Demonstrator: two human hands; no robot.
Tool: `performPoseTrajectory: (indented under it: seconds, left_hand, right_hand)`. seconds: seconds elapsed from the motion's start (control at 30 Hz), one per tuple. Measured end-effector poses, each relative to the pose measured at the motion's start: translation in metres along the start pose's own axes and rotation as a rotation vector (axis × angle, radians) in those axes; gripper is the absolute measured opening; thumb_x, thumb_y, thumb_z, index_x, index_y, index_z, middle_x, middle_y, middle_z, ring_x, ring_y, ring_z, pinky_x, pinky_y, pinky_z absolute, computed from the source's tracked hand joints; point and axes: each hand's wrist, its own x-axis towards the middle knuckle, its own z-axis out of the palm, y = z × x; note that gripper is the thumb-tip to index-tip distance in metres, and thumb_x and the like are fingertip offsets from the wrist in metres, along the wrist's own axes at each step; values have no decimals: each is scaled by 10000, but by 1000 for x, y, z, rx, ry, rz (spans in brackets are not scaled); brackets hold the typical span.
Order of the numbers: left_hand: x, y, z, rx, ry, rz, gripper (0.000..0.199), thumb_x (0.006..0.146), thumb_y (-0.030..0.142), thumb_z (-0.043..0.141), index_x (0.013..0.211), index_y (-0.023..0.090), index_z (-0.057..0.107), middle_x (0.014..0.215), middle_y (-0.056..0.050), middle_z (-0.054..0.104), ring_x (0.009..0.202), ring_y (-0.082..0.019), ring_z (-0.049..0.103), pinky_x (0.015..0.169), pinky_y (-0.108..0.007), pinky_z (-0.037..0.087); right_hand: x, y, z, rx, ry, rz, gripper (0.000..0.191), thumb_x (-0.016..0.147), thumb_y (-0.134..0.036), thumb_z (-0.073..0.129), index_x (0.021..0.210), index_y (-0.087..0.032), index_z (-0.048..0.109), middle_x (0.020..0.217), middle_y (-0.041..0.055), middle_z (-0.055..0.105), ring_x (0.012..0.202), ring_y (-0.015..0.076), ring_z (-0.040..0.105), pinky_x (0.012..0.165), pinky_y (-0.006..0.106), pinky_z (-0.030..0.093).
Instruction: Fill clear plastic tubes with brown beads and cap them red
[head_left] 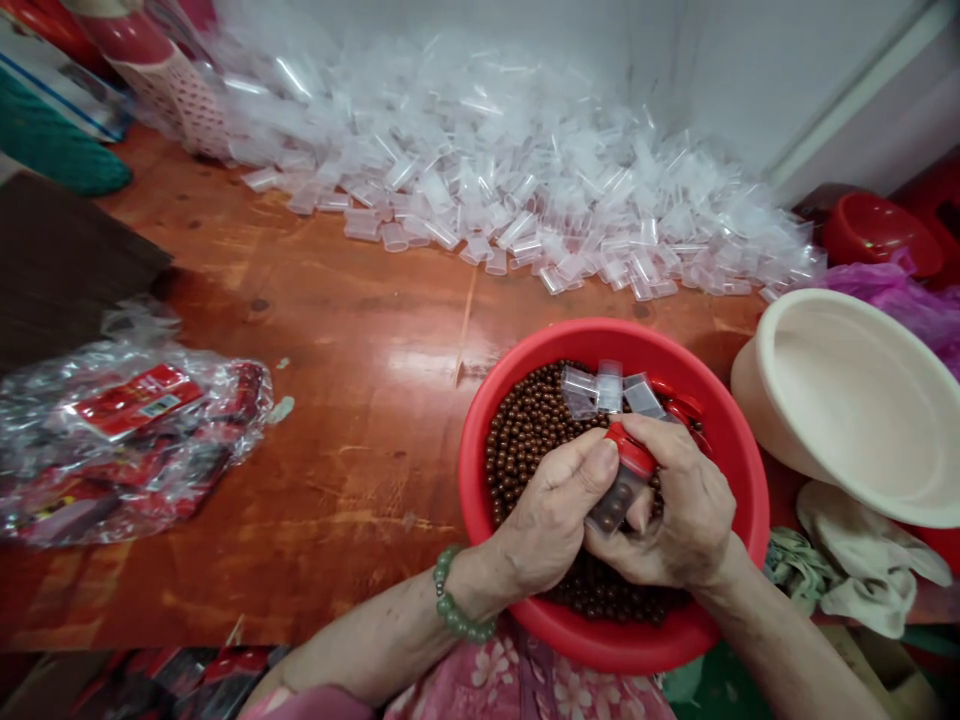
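Note:
Over the red basin [480, 430] both hands are closed on one small clear container [611, 505] with a red cap [631, 452]. My left hand [551, 510], with a green bead bracelet [448, 600] at the wrist, has its thumb against the cap. My right hand [686, 505] wraps round the other side, its fingers at the cap and beneath the container. A few round brown balls show inside it. Many more brown balls [525, 425] fill the basin. Behind the hands, several clear sleeves [609, 385] and red caps [679, 400] lie on the balls.
A long heap of clear plastic sleeves [480, 190] lies along the back of the wooden table [337, 400]. A cream basin [780, 390] stands at the right above crumpled cloths [862, 560]. Clear bags with red packets [142, 430] lie at the left.

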Motion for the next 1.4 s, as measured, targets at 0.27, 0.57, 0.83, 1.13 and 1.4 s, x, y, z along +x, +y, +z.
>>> performPoseTrajectory:
  seconds: [0.27,0.57,0.83,1.13,1.4]
  left_hand:
    - [2,6,0,-27,3,11,367,933,488,605,1037,142,669,772,-43,668,640,-101,550,657,-204,442]
    - [3,10,-3,172,71,-46,404,888,410,687,1184,145,614,986,-73,712,793,-145,651,751,-251,508]
    - [4,8,-2,159,60,-52,429,799,369,777,1113,145,589,885,-7,586,737,-100,509,702,-221,440]
    - [5,5,-1,-75,7,-120,404,769,392,743,1033,138,571,682,31,456,608,-94,388,615,-235,365]
    - [1,5,-2,-117,-48,-169,512,727,467,808,1037,128,582,773,12,461,636,-81,401,584,-209,332]
  right_hand:
    - [-6,5,-10,243,-155,111,913,793,-471,783,1506,-124,330,1333,208,599,1225,340,616,993,482,569]
    - [-4,10,-4,215,-140,85,653,827,-276,684,1395,-108,409,1206,179,639,1114,288,653,926,428,578]
    - [-4,11,-10,273,-235,60,838,802,-434,772,1441,-80,362,1290,218,583,1227,331,559,1024,478,507]
    - [-6,7,-7,285,-146,77,759,795,-296,728,1441,-91,386,1263,202,597,1169,312,596,989,463,519]
    - [-9,3,4,44,33,-43,726,786,-374,662,1379,-2,464,1086,226,667,975,323,671,810,453,577]
